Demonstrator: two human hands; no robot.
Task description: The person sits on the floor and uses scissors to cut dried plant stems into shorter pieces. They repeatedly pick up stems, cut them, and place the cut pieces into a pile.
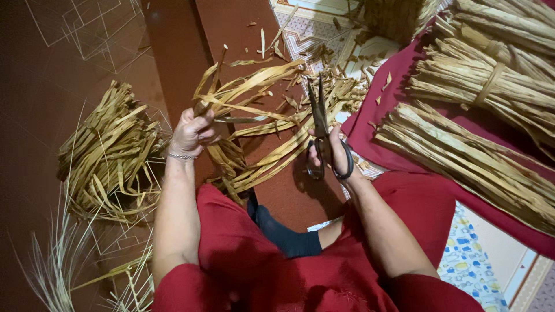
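Fingers of the left hand point(191, 134) were clenched tight around a bunch of dry, flat, straw-coloured leaf strips point(260, 124) that fanned toward the scissors point(324, 136). The right hand point(326, 153) gripped the dark metal scissors through their loops, blades nearly closed, pointing upward just right of the strips. Tied bundles point(480, 86) lay farther right of the scissors on red cloth point(370, 124).

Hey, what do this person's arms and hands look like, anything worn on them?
Both forearms are bare. Loose red sleeves end around the elbows, part of a red garment. The left hand has a thin silvery beaded bracelet at the wrist. The right hand shows no bracelet or watch in this view; its fingers are too partly hidden to tell about rings. No gloves on either hand.
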